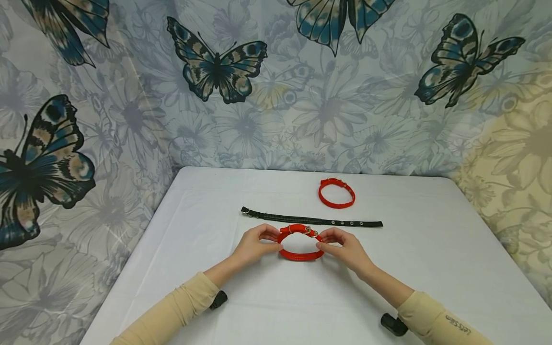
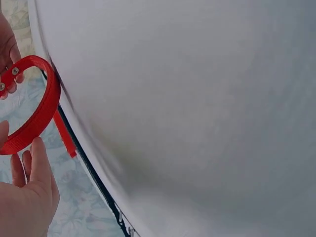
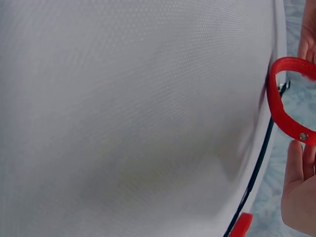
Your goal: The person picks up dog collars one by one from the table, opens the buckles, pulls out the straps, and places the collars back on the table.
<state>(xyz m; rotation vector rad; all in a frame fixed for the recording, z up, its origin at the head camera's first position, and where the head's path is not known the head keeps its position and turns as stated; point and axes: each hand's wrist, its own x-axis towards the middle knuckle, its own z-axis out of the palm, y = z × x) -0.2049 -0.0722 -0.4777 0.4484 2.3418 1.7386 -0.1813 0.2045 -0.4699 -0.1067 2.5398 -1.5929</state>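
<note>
A red buckled collar (image 1: 301, 257), closed into a ring, is held between both hands near the middle of the table. My left hand (image 1: 257, 244) pinches its left side between thumb and fingers. On the opposite side my right hand (image 1: 345, 247) pinches the band the same way. The buckle and metal eyelets face the far side in the head view. In the left wrist view the ribbed red band (image 2: 42, 111) curves above the left fingertips. The right wrist view shows an eyelet on the collar (image 3: 276, 106) close to the right fingertips.
Just beyond the hands, a black collar (image 1: 310, 220) lies stretched out flat, eyelets toward the right. Farther back lies a second red collar (image 1: 336, 205), fastened into a ring. A white cloth covers the table (image 1: 207, 191), with butterfly-patterned fabric (image 1: 276, 120) behind it.
</note>
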